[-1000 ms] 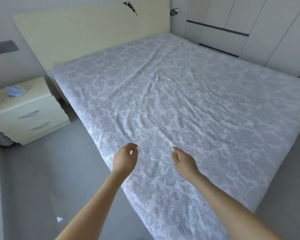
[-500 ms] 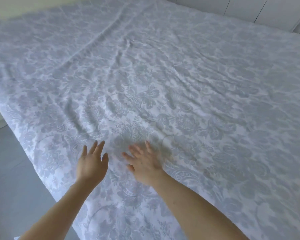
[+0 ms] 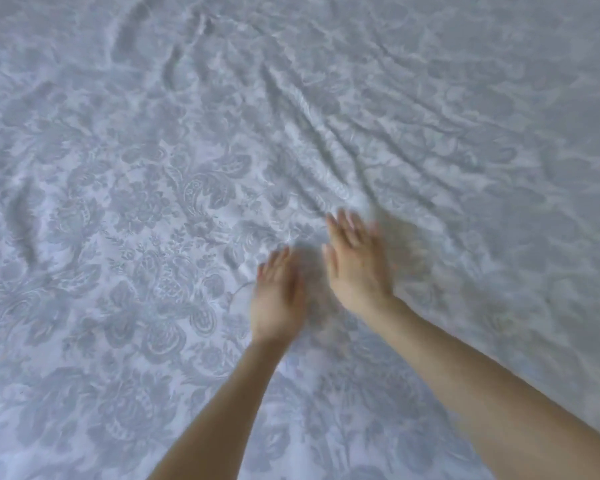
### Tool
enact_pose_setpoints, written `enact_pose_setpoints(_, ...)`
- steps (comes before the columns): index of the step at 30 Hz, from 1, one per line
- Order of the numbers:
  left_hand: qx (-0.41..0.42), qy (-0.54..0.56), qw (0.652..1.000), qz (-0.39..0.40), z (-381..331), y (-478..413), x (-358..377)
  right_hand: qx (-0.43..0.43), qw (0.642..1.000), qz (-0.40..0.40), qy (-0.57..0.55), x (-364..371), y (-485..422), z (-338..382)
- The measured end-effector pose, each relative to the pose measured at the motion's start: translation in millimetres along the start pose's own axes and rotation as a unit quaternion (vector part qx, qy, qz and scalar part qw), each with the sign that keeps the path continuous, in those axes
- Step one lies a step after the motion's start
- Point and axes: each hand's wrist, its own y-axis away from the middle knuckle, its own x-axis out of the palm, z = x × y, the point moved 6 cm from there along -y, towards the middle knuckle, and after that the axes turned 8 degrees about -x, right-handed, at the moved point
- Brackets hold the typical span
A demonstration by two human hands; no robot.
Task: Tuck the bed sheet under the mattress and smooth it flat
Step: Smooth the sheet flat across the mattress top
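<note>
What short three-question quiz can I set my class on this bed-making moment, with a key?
1. True or false: the left hand grips a bunched-up handful of the bed sheet.
2. Which hand reaches farther across the sheet? A. left hand B. right hand C. both level
3. Short answer: where do the long creases lie relative to the right hand?
Key: 1. False; its fingers are straight. 2. B. 3. Just beyond its fingers, running away from the person.
</note>
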Motion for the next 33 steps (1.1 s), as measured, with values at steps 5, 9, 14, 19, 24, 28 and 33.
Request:
enact_pose_setpoints(5, -0.23, -0.198, 0.952, -0.041, 38.9, -79.5, -17.0, -0.178, 0.981, 0.077, 0.018, 38.8, -66.0, -26.9)
enact_pose_setpoints(9, -0.117, -0.251, 0.961, -0.013, -64.4, -111.8, 76.7, 0.077, 0.994, 0.015, 0.079, 17.0, -46.4, -280.6)
enact_pose_setpoints(14, 0.054, -0.277, 0.955, 0.095, -179.9, -72.2, 177.3, 0.319, 0.94, 0.108, 0.056, -5.4, 43.9, -432.5)
enact_pose_setpoints(19, 0.036, 0.126, 0.971, 0.199, -211.8, -3.0, 152.0, 0.349, 0.936, 0.044, 0.004, -38.0, 41.1, -315.1)
enact_pose_setpoints(24, -0.197, -0.108, 0.974, -0.037, -72.0, 42.4, 47.7, -0.073, 0.993, 0.092, -0.017, -15.9, 27.8, -90.3)
enact_pose_setpoints(28, -0.275, -0.202, 0.94, 0.01, 21.7, 177.8, 30.9, -0.354, 0.915, 0.193, -0.018, 21.7, 147.7, -1.5)
enact_pose_setpoints(33, -0.276, -0.262, 0.92, 0.093, 39.4, 318.1, 30.5, -0.454, 0.856, 0.246, -0.033, -2.2, 265.9, 23.0)
